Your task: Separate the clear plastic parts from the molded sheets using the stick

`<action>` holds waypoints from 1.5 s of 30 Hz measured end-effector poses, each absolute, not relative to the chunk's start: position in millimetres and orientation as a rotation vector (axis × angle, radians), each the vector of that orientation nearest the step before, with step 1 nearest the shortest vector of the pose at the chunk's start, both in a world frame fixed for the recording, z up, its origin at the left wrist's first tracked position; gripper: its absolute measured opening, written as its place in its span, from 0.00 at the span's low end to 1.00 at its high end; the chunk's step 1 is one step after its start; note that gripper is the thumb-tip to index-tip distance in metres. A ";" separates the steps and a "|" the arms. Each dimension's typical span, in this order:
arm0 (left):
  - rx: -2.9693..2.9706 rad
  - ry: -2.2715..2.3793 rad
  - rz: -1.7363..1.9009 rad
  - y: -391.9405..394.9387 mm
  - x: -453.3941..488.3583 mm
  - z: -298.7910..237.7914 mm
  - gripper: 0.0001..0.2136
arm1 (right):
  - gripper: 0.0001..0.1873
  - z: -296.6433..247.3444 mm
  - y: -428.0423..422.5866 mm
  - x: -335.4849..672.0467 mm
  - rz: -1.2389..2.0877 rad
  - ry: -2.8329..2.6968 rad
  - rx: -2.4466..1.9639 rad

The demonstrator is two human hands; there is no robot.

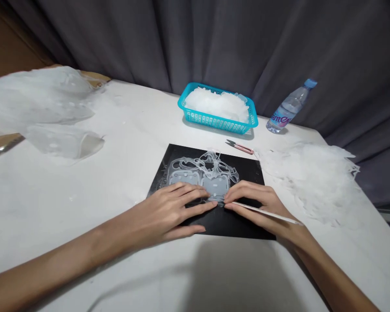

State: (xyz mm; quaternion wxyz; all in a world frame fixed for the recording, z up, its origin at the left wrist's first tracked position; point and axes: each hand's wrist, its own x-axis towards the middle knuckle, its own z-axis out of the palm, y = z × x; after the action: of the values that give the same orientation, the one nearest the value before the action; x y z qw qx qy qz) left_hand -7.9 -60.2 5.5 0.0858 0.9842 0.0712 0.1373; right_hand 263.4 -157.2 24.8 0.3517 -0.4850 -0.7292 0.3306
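A translucent moulded sheet with two rounded panels lies on a black mat. Thin, loopy strips of trimmed material rise along its far edge. My left hand rests flat with fingers spread across the near side of the sheet and the mat. In my right hand a thin white stick-like tool is pinched, its shaft slanting back over the hand. The fingertips of that hand touch the sheet's near right corner, and the tool's tip is hidden there.
Beyond the mat lie pink-handled thread snips. A blue basket full of white translucent pieces stands at the back, beside a water bottle. Tangled scraps are heaped on the right. Clear plastic bags lie at left.
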 end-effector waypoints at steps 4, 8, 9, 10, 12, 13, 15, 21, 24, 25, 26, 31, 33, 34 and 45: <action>2.943 0.282 0.396 -67.9 -4.8 1.4 0.26 | 0.04 20.8 -156.0 262.7 0.830 -1.857 -1.285; 2.875 0.355 0.388 -73.6 -3.7 3.1 0.24 | 0.02 15.5 -155.2 260.6 0.806 -1.888 -1.231; 2.848 0.369 0.373 -74.0 -3.7 4.4 0.24 | 0.02 15.0 -155.4 259.9 0.812 -1.897 -1.235; 2.824 0.383 0.353 -74.1 -3.8 5.8 0.24 | 0.02 14.9 -155.8 259.3 0.821 -1.902 -1.246; 2.788 0.406 0.307 -73.8 -4.1 8.5 0.24 | 0.03 15.4 -156.9 258.0 0.827 -1.907 -1.271; 2.776 0.415 0.292 -73.6 -4.3 9.5 0.24 | 0.03 15.9 -157.6 257.4 0.822 -1.908 -1.283; 2.753 0.432 0.273 -73.6 -4.5 10.9 0.23 | 0.03 16.7 -158.5 256.1 0.804 -1.911 -1.304; 2.696 0.448 0.289 -74.8 -5.0 9.0 0.23 | 0.03 19.0 -157.3 251.9 0.759 -1.952 -1.327; 2.702 0.432 0.318 -74.1 -5.6 4.9 0.24 | 0.03 20.7 -156.7 251.4 0.740 -1.978 -1.315; 2.704 0.422 0.333 -73.6 -6.0 3.5 0.24 | 0.03 21.2 -156.9 251.5 0.740 -1.984 -1.316; 2.705 0.415 0.346 -73.0 -6.3 2.2 0.25 | 0.03 21.6 -157.2 251.8 0.742 -1.987 -1.319; 2.734 0.415 0.388 -70.8 -7.5 0.8 0.28 | 0.03 23.7 -158.2 252.0 0.754 -1.997 -1.345; 2.766 0.399 0.416 -71.2 -7.5 1.8 0.27 | 0.03 24.9 -157.6 251.2 0.757 -2.007 -1.357; 2.785 0.388 0.431 -71.6 -7.5 2.3 0.26 | 0.03 25.5 -157.2 250.7 0.755 -2.012 -1.358; 2.879 0.341 0.501 -73.7 -7.2 2.2 0.25 | 0.06 23.9 -154.9 248.1 0.561 -2.141 -1.262</action>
State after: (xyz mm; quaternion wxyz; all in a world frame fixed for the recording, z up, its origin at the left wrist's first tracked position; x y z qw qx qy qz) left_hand -7.2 -73.7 2.2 0.0994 0.9737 0.1153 0.1695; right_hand 248.1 -154.9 23.9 0.2927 -0.4735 -0.8036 0.2105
